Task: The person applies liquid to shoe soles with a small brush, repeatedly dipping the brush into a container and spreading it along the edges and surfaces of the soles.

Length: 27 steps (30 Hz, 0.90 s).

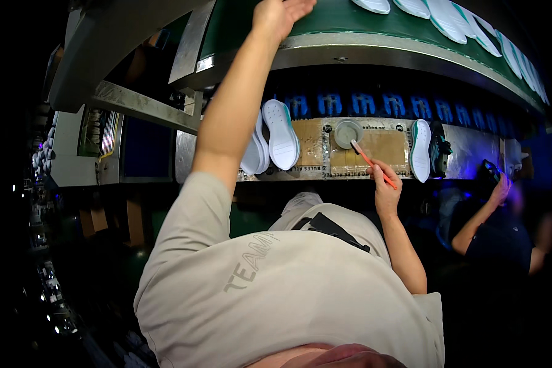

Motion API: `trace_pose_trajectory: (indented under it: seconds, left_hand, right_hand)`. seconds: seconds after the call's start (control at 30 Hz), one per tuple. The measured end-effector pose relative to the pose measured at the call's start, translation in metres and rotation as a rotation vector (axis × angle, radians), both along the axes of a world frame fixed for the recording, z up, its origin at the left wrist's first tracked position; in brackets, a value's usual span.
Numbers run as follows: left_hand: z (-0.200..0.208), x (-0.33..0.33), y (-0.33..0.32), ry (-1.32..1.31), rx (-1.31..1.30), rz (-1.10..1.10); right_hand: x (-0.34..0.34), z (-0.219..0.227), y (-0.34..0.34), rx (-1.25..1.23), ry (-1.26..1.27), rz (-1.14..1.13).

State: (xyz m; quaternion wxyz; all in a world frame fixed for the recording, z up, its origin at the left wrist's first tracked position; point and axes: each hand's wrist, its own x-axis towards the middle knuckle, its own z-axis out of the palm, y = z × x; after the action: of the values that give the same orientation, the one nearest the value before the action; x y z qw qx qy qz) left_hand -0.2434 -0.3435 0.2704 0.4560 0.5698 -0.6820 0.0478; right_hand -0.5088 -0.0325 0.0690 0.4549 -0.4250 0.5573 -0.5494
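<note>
My left arm stretches up and forward, and my left hand (pixel 282 17) is over the near edge of a green conveyor belt (pixel 325 21). Its fingers reach out flat, partly cut by the picture's top edge, with nothing seen in them. In my right hand (pixel 386 182) is a thin orange-red brush (pixel 371 162), gripped by its handle. The pale brush head points at a round, clear cup (pixel 348 134) on the bench. White shoe soles (pixel 281 136) lean together left of the cup. Another white sole (pixel 420 150) stands to its right, beside a dark shoe upper (pixel 438 151).
Several white soles (pixel 448 21) lie along the belt at upper right. Taped brown cardboard (pixel 383 147) covers the narrow bench. Blue-lit shapes (pixel 362 104) line the space beneath the belt. A metal frame (pixel 147 104) is at left. A co-worker's arm (pixel 481 218) holds a dark shoe at right.
</note>
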Motion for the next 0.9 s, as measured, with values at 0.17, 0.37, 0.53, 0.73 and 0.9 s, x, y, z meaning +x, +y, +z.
trace_pose_trajectory:
  seconds: [0.17, 0.37, 0.53, 0.73, 0.9]
  left_hand:
    - [-0.071, 0.056, 0.106, 0.515, 0.326, -0.127]
    - [-0.233, 0.146, 0.182, -0.042, 0.832, 0.673]
    - [-0.324, 0.182, 0.199, 0.217, 0.916, 0.633]
    - [-0.264, 0.174, 0.219, 0.251, 0.725, 0.563]
    - [-0.233, 0.166, 0.258, 0.969, 0.859, 0.147]
  right_hand:
    - [-0.002, -0.008, -0.005, 0.088, 0.026, 0.051]
    - [-0.006, -0.018, -0.02, 0.138, 0.077, 0.151]
    - [-0.002, -0.01, -0.048, 0.164, 0.213, 0.262]
    - [-0.004, -0.004, -0.093, 0.103, 0.544, 0.372]
    - [0.0, 0.0, -0.118, 0.051, 0.763, 0.429]
